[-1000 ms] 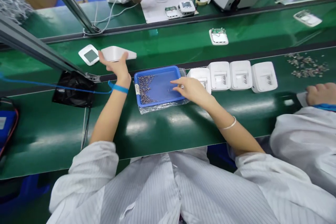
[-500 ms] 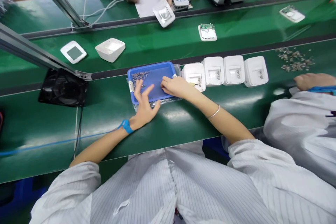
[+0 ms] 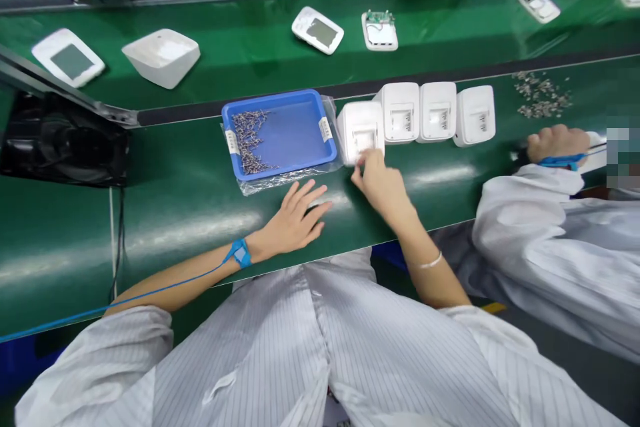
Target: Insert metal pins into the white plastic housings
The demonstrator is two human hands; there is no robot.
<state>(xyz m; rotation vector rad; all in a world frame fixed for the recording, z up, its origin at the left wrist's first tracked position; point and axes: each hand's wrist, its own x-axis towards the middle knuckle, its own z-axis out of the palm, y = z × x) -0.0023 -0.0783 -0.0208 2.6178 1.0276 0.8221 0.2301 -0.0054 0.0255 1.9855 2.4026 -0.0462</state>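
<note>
My right hand (image 3: 383,190) is at the near edge of the leftmost white plastic housing (image 3: 361,121). Its thumb and fingers are pinched together; whatever they hold is too small or hidden to make out. Palm down, my left hand (image 3: 295,219) rests low over the bench, fingers spread and holding nothing. Just beyond it a blue tray (image 3: 293,163) sits on clear plastic wrap. Small metal pieces (image 3: 245,137) are heaped along the tray's left side. To the right of the first housing stand more white housings (image 3: 401,97) in a row, with recessed openings facing up.
A black fan (image 3: 65,143) and a metal post are on the left. Across the green belt lie a white shell (image 3: 163,57), panels with screens (image 3: 317,30) and one with a circuit board (image 3: 380,31). Metal pieces (image 3: 543,95) lie near a co-worker's hand (image 3: 559,143) at right.
My right hand has left the tray for the leftmost housing. My left hand has drawn back from the tray toward the bench's near edge. The opposite co-worker's hands are out of view.
</note>
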